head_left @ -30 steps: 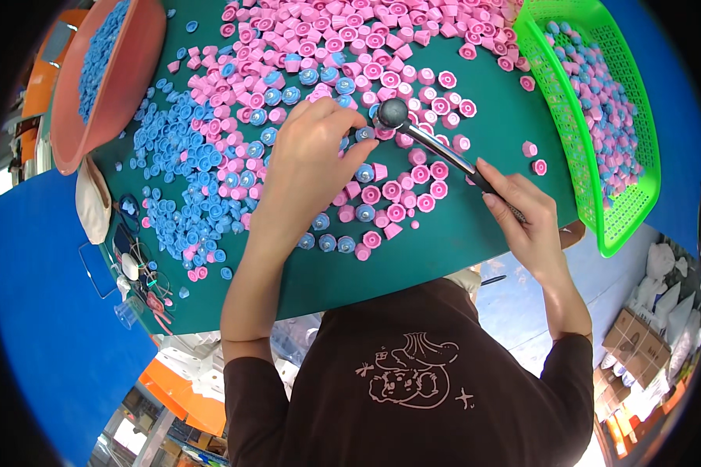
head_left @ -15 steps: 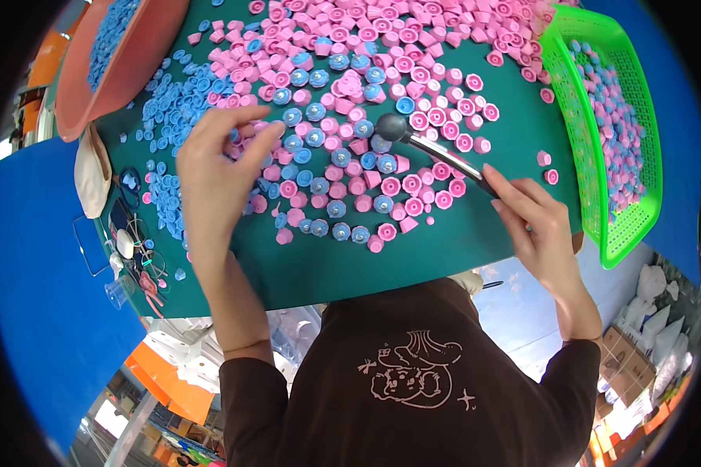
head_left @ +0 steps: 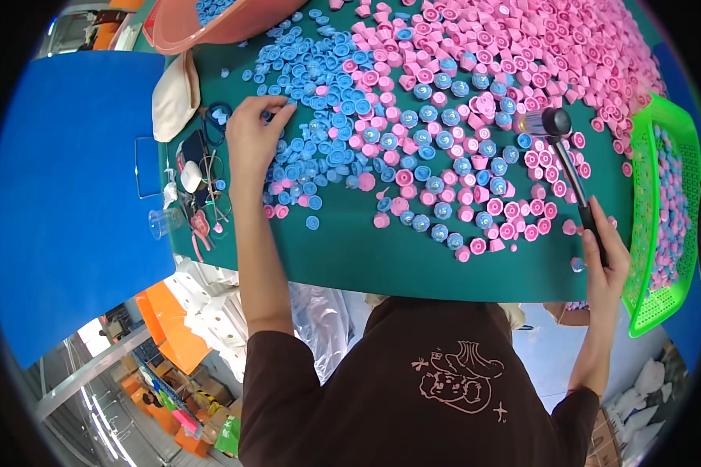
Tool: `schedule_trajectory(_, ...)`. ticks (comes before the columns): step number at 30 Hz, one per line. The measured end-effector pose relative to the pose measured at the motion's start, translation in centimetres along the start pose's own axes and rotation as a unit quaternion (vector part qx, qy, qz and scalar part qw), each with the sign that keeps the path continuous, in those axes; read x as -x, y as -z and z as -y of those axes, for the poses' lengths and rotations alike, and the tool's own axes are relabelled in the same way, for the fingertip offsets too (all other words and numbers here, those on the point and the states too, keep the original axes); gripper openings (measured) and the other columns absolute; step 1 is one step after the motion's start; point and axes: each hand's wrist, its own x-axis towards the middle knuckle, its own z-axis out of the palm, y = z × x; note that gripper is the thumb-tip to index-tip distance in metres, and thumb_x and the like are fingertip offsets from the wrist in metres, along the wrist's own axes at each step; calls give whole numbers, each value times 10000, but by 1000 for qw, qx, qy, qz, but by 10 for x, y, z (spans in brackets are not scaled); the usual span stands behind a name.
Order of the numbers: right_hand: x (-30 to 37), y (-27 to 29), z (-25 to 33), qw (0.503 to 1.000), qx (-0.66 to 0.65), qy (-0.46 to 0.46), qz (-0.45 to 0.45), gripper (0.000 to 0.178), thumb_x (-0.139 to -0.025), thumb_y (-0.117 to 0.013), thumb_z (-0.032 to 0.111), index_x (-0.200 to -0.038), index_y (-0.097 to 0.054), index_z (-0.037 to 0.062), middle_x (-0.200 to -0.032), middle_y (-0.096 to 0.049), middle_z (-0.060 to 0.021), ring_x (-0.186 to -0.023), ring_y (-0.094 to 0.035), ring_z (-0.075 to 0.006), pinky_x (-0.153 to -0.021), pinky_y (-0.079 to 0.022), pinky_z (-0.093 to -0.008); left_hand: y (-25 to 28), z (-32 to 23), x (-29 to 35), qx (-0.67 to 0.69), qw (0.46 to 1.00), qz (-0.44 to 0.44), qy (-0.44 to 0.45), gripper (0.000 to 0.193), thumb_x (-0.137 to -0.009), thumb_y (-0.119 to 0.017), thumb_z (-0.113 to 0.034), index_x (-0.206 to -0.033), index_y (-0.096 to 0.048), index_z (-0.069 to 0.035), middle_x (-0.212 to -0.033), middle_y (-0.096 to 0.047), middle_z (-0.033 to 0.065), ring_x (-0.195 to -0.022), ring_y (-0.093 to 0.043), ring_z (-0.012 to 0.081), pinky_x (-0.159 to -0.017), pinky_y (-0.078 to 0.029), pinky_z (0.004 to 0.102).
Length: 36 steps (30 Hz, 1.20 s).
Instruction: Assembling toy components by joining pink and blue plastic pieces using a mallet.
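My left hand (head_left: 255,134) is curled at the left edge of a loose spread of small blue caps (head_left: 311,70). Its thumb and index finger nearly meet, and a small dark-blue piece (head_left: 266,117) shows among the bent fingers. My right hand (head_left: 611,249) grips the black handle of a small mallet (head_left: 572,171), whose head has a dark round face and a clear yellowish one. Below and left of the mallet head stand rows of pink fluted cups (head_left: 537,208), several topped with blue caps (head_left: 442,210) that have shiny centres.
A large heap of pink cups (head_left: 537,39) covers the far right. A green basket (head_left: 639,257) of pink and blue pieces stands right; a salmon basin (head_left: 241,25) of blue caps is far left. Along the left edge lie a cream pouch (head_left: 173,97), scissors (head_left: 216,115) and a clear cup (head_left: 163,223).
The view has swung left, shifting the table rightward in the picture. My left hand has moved from the pink cups to the blue caps; my right hand has drawn the mallet right, its handle steeper.
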Motion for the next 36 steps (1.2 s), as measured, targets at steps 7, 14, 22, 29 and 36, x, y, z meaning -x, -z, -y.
schedule_trajectory(7, -3, -3, 6, 1000, -9, 12, -15, 381, -914, -599, 37, -1295, -591, 41, -877, -629, -9, -699, -490, -64, -653, -401, -208, -14, -18, -17, 36, 991, 43, -119, 177, -792, -724, -130, -959, -726, -74, -913, -646, 88, -841, -609, 250, -726, -479, 342)
schedule_trajectory(14, 1, 0, -2, 998, -36, -11, -40, 385, -899, -608, 20, -1284, -599, 36, -852, -613, -19, -710, -491, -80, -649, -399, -220, -13, -17, -26, -42, 988, 58, -139, 199, -792, -722, -157, -965, -717, -59, -888, -649, 96, -872, -618, 279, -764, -485, 361)
schedule_trajectory(22, 5, 12, -7, 998, -44, -35, -7, 393, -897, -590, -6, -1290, -574, -5, -1045, -659, -109, -887, -633, -150, -810, -468, -248, -11, -68, -20, 44, 995, 14, -90, 231, -750, -779, -138, -952, -709, -52, -835, -645, 75, -748, -596, 160, -634, -448, 282)
schedule_trajectory(29, 13, 15, -13, 998, -46, -30, -1, 394, -888, -619, 22, -1281, -589, 7, -889, -662, -74, -794, -576, -130, -724, -435, -235, -87, -212, 43, 231, 928, 89, -277, 219, -701, -792, -130, -890, -688, -90, -859, -603, 34, -814, -557, 232, -701, -440, 339)
schedule_trajectory(36, 22, 18, -26, 999, -44, -18, -21, 396, -880, -628, 15, -1273, -591, -3, -859, -641, -74, -751, -544, -130, -688, -428, -242, -113, -224, 45, 145, 941, 63, -299, 227, -685, -809, -172, -872, -708, -91, -852, -582, 22, -853, -525, 223, -751, -427, 350)
